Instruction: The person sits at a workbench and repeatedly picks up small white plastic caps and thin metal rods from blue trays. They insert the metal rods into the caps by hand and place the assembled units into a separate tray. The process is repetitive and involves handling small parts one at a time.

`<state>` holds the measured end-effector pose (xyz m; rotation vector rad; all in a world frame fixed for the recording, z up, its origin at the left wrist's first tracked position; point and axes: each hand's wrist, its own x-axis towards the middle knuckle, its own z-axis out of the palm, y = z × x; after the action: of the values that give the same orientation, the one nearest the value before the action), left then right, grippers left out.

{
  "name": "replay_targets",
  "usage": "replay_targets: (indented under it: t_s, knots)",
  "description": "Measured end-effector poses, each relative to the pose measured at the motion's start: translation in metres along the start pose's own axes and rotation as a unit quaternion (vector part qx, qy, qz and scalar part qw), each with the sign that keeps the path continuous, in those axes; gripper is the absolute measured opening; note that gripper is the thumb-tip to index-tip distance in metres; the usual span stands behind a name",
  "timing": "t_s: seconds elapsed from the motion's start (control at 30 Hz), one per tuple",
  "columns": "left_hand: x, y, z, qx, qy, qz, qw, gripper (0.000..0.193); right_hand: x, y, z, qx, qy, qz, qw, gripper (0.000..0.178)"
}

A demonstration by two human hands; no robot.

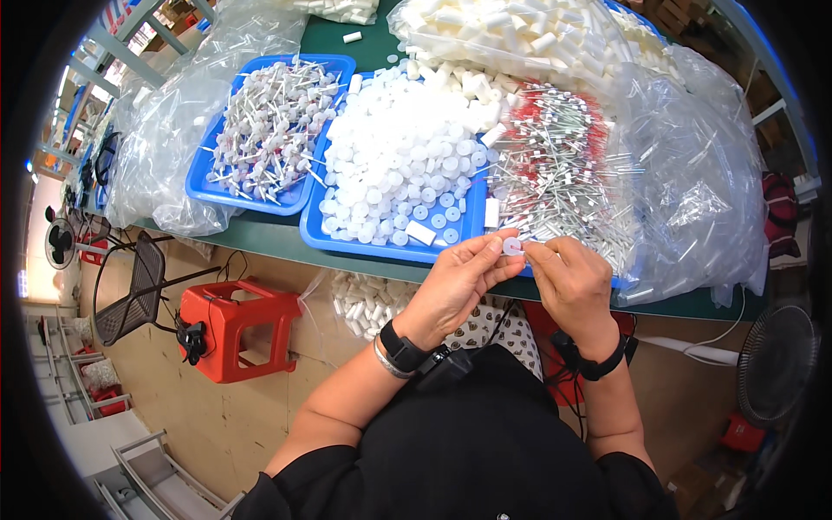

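A small translucent white disc (511, 247) is pinched between the thumb and fingers of my left hand (459, 282), just past the table's front edge. My right hand (572, 282) meets it from the other side, fingers closed at the disc's edge; what they grip, if anything, is hidden. Behind my left hand, a blue tray (373, 250) holds a heap of similar white discs (407, 173) with a few white cylinders. Beyond my right hand lies a pile of thin metal-stemmed pieces (555, 147) with red and white parts.
At the left, another blue tray (195, 186) holds discs with stems through them. Transparent plastic bags (693, 173) flank the green table (269, 234). A bag of white cylinders (520, 35) lies at the back. A red stool (234, 329) and a black fan (780, 360) stand on either side below.
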<state>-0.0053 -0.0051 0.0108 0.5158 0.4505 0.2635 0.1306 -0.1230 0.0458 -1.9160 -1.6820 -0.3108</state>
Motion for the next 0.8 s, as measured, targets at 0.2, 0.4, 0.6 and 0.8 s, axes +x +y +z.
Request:
replay_targets:
  t_s: [0.2,0.4,0.6,0.8]
  knots:
    - [0.001,-0.001,-0.001,0.026,0.02,0.019,0.999,0.034,0.0,0.001,0.0,-0.028,-0.009,-0.004,1.0,0.018]
    - [0.002,-0.002,-0.006,0.035,0.002,0.007,0.999,0.032,0.001,0.0,0.0,-0.038,-0.009,0.0,0.999,0.019]
    - [0.002,-0.002,-0.002,0.044,0.011,0.009,0.999,0.031,0.001,-0.006,-0.001,-0.023,-0.029,-0.029,0.999,0.022]
    - [0.003,-0.001,-0.005,0.027,0.005,0.004,1.0,0.031,-0.002,-0.003,0.005,0.126,-0.011,0.074,0.989,0.017]
